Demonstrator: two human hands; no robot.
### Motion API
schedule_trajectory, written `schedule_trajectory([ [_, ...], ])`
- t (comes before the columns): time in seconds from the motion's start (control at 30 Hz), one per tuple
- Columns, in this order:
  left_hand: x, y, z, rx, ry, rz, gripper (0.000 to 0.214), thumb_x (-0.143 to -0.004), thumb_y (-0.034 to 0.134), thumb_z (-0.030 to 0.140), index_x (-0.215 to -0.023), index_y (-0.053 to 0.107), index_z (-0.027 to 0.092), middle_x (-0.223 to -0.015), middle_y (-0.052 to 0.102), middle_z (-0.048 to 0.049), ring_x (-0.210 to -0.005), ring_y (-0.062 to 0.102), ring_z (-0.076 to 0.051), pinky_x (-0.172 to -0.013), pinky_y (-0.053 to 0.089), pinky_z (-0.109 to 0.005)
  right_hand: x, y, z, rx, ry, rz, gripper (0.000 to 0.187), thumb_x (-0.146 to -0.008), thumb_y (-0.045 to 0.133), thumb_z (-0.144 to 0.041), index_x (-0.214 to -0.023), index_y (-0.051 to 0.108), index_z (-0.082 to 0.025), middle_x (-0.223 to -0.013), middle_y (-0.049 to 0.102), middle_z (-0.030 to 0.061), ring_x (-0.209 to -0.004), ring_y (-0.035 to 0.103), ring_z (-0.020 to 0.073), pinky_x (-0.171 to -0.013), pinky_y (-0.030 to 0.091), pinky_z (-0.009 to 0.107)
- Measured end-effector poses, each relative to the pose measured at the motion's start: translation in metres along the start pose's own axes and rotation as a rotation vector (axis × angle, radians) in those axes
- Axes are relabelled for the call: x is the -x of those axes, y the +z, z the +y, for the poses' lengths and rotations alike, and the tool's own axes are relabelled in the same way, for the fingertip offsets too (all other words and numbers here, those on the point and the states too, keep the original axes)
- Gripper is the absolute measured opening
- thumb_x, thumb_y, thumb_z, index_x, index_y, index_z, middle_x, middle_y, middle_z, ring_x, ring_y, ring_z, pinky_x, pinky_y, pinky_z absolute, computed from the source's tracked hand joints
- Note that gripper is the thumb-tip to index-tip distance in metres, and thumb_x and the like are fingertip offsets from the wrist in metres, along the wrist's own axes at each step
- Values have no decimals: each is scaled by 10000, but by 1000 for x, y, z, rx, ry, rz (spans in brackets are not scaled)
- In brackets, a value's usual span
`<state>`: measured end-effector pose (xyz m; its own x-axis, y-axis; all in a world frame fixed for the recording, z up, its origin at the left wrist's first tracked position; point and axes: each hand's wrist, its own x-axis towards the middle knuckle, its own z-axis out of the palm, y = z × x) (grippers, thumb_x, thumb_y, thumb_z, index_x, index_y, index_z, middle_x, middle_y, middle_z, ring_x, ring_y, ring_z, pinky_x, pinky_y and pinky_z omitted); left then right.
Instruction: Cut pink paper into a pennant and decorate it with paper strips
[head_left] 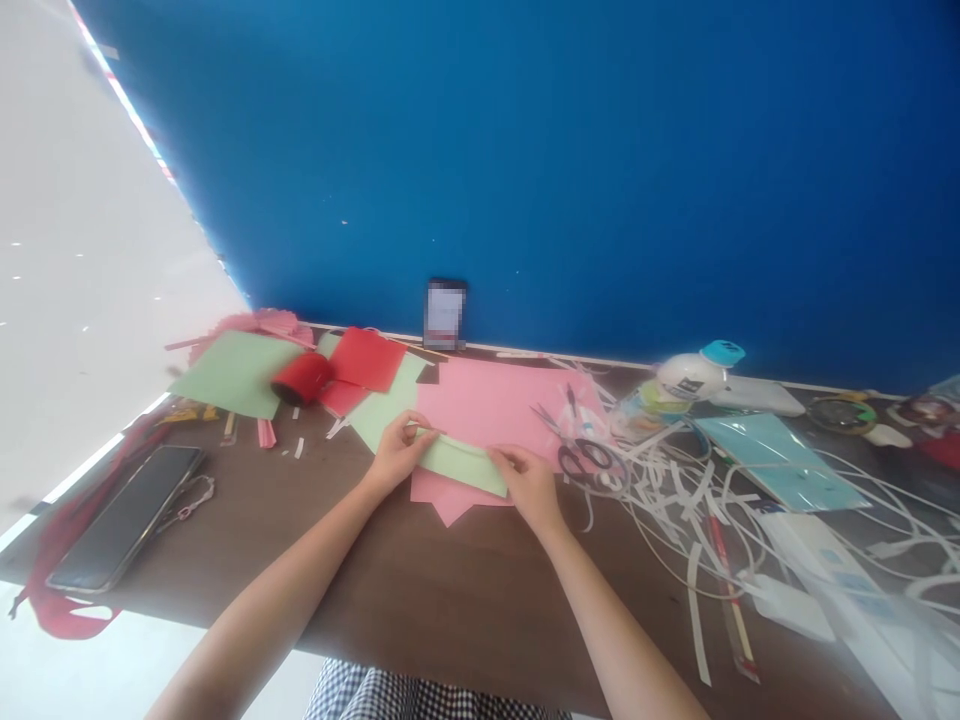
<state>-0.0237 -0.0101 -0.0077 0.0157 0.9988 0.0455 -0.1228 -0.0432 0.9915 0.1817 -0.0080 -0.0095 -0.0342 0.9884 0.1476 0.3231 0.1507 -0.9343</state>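
The long pale green paper piece [461, 460] lies flat on the brown wooden table [420, 580], directly in front of the person and on top of the large pink paper sheet [495, 405]. Its long axis runs crosswise to the person, with the left end slightly farther away and the right end nearer, so it points from upper left to lower right in the head view. The left hand [401, 450] grasps the left end, with thumb and fingers pinched closed on the paper edge. The right hand [529, 480] grasps the right end, fingers curled and closed on the corner. The piece appears to be folded double, but the view is too soft to confirm this. Black-handled scissors [589, 460] lie just beside the right hand, at the edge of a tangle of white paper strips [675, 490]. A red roll [302, 378] rests on its side to the left, between a light green sheet [236, 372] and a red sheet [367, 358]. A dark flat phone [127, 515] lies well apart at the table's left edge.
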Motion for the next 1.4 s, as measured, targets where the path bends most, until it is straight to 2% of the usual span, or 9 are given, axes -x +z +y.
schedule_trajectory([
  [0.27, 6, 4, 10, -236, -107, 11, 373, -595, 713, 361, -864, 526, 182, -696, 675, -33, -729, 630, -193, -588, 419, -244, 5, 3, -4, 22, -24, -22, 200, -710, 598, -361, -730, 683, -180, -775, 700, 51, -746, 633, 207, -696, 489, 316],
  [0.47, 0, -1, 6, -255, -75, 22, 277, -613, 695, 337, -757, 525, 174, -703, 679, -41, -715, 633, -187, -651, 443, -279, 2, -1, -4, -16, 19, 1, 200, -680, 626, -368, -706, 681, -177, -759, 703, 56, -728, 641, 215, -701, 500, 326],
  [0.73, -3, -4, 5, -279, 15, -95, 218, -624, 684, 322, -661, 545, 158, -713, 642, -35, -720, 614, -167, -694, 462, -288, 1, -4, -2, -7, 21, -44, 226, -693, 597, -388, -689, 667, -174, -744, 699, 57, -721, 637, 214, -681, 495, 320],
  [0.8, -2, -5, 4, -294, 29, -136, 205, -646, 665, 326, -712, 563, 161, -751, 652, -44, -743, 615, -169, -705, 463, -289, 1, -4, -2, 22, 7, -44, 224, -700, 590, -385, -682, 660, -174, -733, 694, 53, -706, 631, 208, -667, 489, 311],
  [0.93, 1, -5, 5, -343, -29, -226, 327, -682, 638, 323, -967, 551, 190, -823, 675, -60, -795, 623, -190, -637, 461, -267, 1, -3, -1, 79, -33, -53, 214, -720, 571, -371, -677, 644, -175, -709, 678, 45, -671, 613, 193, -643, 476, 297],
  [1.0, 2, -3, 5, -362, -34, -218, 295, -684, 635, 320, -936, 556, 189, -776, 672, -53, -772, 625, -190, -618, 460, -263, 0, -3, 0, 100, -58, -58, 220, -732, 559, -374, -676, 641, -177, -702, 672, 41, -671, 608, 188, -644, 472, 294],
  [1.1, 2, 1, 4, -342, 3, -172, 205, -675, 637, 307, -819, 568, 178, -749, 655, -46, -768, 623, -185, -664, 472, -279, 1, -3, 0, 138, -110, -64, 219, -751, 539, -373, -757, 650, -185, -784, 679, 49, -724, 609, 188, -639, 470, 292],
  [1.2, 2, 3, 1, -326, 47, -188, 161, -683, 623, 299, -775, 576, 175, -764, 644, -41, -770, 615, -169, -752, 472, -302, 3, 0, 0, 177, -166, -95, 241, -725, 581, -367, -891, 642, -204, -894, 671, 59, -791, 608, 198, -621, 468, 290],
  [1.4, 2, 2, -2, -455, 140, -224, 164, -737, 567, 296, -843, 634, 190, -834, 669, -55, -795, 618, -182, -762, 470, -300, 2, 5, -2, 197, -177, -132, 170, -762, 540, -338, -709, 643, -214, -739, 672, 30, -721, 612, 188, -678, 465, 306],
])
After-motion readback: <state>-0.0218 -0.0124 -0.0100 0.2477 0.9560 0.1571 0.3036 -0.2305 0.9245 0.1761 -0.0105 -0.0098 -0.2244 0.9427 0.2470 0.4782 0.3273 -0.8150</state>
